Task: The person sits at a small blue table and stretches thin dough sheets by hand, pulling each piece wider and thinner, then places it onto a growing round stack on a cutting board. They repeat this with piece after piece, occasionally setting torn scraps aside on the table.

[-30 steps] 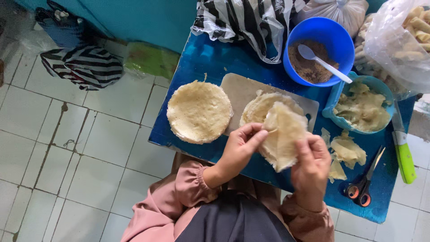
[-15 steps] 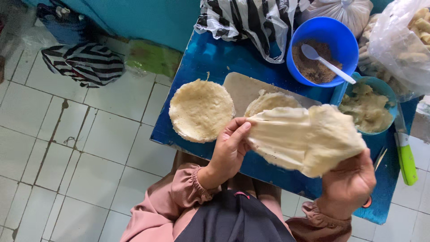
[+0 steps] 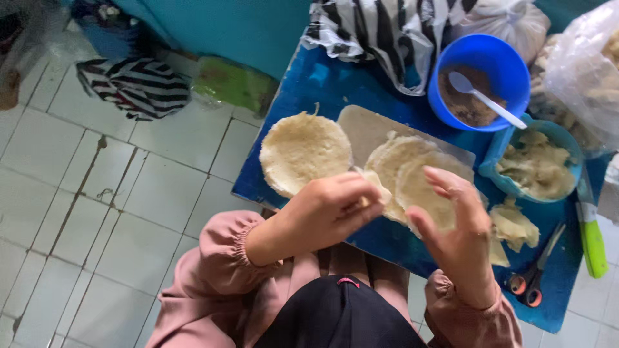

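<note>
My left hand pinches the near left edge of a thin, pale round dough sheet. That sheet lies on another like it on a pale cutting board. My right hand hovers over the sheet's right side with its fingers spread, holding nothing. A stack of similar round sheets rests just left of the board on the blue table. Pink sleeves cover both my wrists.
Behind the board stands a blue bowl of brown filling with a white spoon. A teal tub of dough scraps, loose scraps, scissors and a green-handled knife lie at the right. Striped bags and a clear bag sit behind. Tiled floor at the left.
The sheet that both hands held stretched in the air now lies flat on the board. My right hand has let go and opened; my left hand still pinches its edge.
</note>
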Motion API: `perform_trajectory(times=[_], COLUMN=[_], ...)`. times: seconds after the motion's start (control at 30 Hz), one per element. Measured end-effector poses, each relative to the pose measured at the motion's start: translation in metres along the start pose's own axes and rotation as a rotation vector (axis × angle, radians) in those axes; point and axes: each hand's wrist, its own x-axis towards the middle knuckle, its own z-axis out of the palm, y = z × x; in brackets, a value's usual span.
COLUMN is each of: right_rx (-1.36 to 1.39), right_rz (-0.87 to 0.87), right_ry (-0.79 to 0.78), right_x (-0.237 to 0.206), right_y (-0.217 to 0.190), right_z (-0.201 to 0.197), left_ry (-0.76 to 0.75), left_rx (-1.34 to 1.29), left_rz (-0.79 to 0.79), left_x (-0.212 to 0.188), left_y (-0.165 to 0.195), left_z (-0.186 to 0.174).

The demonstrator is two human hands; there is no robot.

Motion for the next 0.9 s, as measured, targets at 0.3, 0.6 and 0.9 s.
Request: perform_trajectory(times=[0.3,0.6,0.9], right_rx=[0.918,0.81,0.453], right_rz=[0.444,0.541,0.558], right_ry=[-0.921,-0.613,-0.409], right_x=[0.058,0.074,0.116], right_y=[0.009,0.009,0.004], right_z=[0.046,0.076,0.115], left_ry=[0.086,0.32,0.468], left_rx=[0.045,0.077,0.472], left_rz=[-0.092,-0.186,-0.161], left_x=[-0.011,-0.04,0.003], left_y=[0.022,-0.017,-0.101], left_z=[-0.063,-0.081,-0.085])
